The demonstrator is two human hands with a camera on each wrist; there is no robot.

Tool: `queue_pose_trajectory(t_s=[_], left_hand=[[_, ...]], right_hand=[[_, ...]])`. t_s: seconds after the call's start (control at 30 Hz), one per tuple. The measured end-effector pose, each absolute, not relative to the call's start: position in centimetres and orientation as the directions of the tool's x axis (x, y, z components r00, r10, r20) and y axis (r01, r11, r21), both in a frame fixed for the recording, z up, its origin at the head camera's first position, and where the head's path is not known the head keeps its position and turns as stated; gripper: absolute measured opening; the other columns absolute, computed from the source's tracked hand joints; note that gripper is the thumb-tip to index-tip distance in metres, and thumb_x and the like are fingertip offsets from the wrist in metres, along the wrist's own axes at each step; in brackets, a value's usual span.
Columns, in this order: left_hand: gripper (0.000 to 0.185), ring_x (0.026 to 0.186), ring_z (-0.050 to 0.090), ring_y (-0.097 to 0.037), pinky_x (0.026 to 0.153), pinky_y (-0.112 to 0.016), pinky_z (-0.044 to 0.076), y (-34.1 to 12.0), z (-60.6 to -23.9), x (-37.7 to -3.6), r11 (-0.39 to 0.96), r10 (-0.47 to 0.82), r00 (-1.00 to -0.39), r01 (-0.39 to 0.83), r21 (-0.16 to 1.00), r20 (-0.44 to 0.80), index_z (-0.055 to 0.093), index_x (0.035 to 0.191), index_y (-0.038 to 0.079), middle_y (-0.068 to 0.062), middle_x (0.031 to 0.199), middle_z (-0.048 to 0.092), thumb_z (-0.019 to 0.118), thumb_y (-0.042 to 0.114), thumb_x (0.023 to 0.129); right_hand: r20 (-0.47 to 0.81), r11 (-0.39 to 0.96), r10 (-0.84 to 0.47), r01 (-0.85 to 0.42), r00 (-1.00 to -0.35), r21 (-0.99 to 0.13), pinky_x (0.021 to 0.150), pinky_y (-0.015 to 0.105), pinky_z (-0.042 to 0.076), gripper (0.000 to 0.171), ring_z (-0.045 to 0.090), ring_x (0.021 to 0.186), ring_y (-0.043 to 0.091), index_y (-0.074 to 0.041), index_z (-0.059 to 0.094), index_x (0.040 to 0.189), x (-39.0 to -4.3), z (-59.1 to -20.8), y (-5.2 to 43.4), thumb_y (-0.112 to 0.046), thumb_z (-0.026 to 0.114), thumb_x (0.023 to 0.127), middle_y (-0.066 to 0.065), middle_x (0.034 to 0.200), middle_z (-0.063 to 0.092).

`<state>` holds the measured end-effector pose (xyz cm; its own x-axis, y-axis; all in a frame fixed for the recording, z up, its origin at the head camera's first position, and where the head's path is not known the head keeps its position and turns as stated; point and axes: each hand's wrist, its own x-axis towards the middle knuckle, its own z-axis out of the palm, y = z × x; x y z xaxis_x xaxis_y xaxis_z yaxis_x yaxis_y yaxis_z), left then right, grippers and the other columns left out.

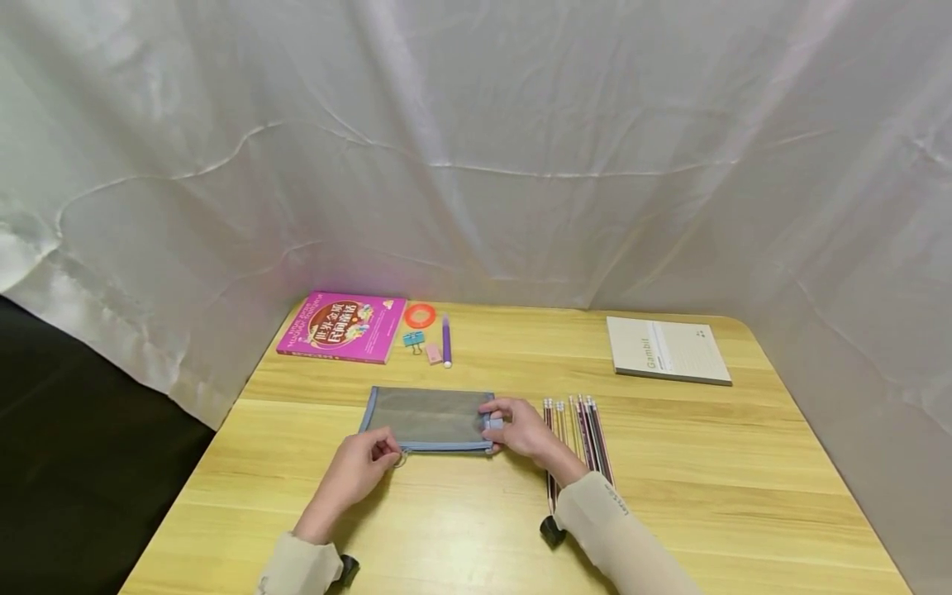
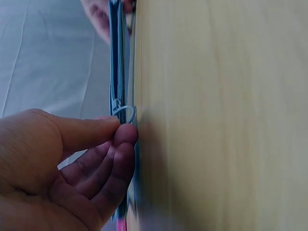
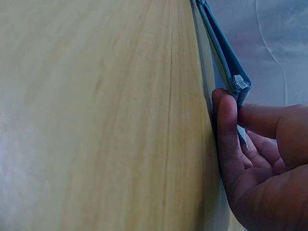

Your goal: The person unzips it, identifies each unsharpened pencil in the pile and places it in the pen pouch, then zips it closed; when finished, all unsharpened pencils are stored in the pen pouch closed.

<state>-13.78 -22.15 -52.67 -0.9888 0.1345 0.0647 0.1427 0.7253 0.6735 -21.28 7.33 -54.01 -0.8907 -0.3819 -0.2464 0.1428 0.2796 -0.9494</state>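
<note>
left hand (image 1: 362, 464) pinches zipper ring (image 2: 126, 111); right hand (image 1: 521, 428) pinches grey pouch (image 1: 427, 417) corner | pouch flat mid wooden table (image 1: 744, 463) | white cloth backdrop (image 1: 521, 149) | pencils (image 1: 583, 430) just right; bare wood near front edge

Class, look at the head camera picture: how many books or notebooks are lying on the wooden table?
2. A pink book lies at the far left edge of the table, beside a red ring. A pale notebook lies at the far right. None seems hidden.
</note>
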Motion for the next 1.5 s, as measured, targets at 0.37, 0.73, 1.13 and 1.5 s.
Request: queue_pose_trajectory(t_s=[0.37,0.73,1.13,1.5], left_hand=[[0.014,0.074,0.056,-0.014,0.067,-0.026,0.045,-28.3,-51.9,-13.2,0.768,-0.041,-0.999,-0.038,0.639,-0.011,0.068,0.087,0.013,0.000,0.079,0.066,0.071,0.003,0.097],[0.015,0.073,0.054,-0.015,0.065,-0.024,0.044,-28.8,-52.3,-13.4,0.762,-0.030,-0.999,-0.036,0.646,-0.020,0.068,0.086,0.013,0.000,0.077,0.064,0.071,0.003,0.097],[0.014,0.073,0.054,-0.015,0.067,-0.027,0.045,-28.7,-52.1,-13.6,0.783,-0.010,-0.999,-0.028,0.622,-0.032,0.067,0.087,0.013,0.001,0.078,0.064,0.070,0.003,0.097],[0.027,0.086,0.058,-0.019,0.075,-0.040,0.053,-25.4,-51.4,-14.5,0.857,0.101,-0.989,0.143,0.495,0.111,0.069,0.097,0.012,-0.002,0.091,0.063,0.082,0.000,0.076]], right_hand=[[-0.254,0.316,-0.367,0.137,-0.895,-0.939,0.065,0.034,0.064,0.040,0.066,0.072,0.019,-0.002,0.064,0.134,-21.4,-54.1,7.5,0.002,0.071,0.095,0.019,0.118,0.061],[-0.249,0.294,-0.377,0.139,-0.892,-0.946,0.066,0.034,0.065,0.041,0.066,0.073,0.020,0.001,0.063,0.134,-21.6,-54.3,7.5,0.005,0.070,0.094,0.019,0.114,0.062],[-0.256,0.289,-0.376,0.150,-0.891,-0.946,0.066,0.034,0.064,0.041,0.066,0.076,0.021,0.001,0.063,0.134,-21.5,-54.1,7.5,0.005,0.070,0.094,0.019,0.114,0.061],[-0.258,0.276,-0.380,0.157,-0.888,-0.948,0.065,0.034,0.064,0.041,0.065,0.073,0.020,0.001,0.063,0.134,-21.5,-54.1,7.5,0.006,0.070,0.093,0.019,0.112,0.061]])
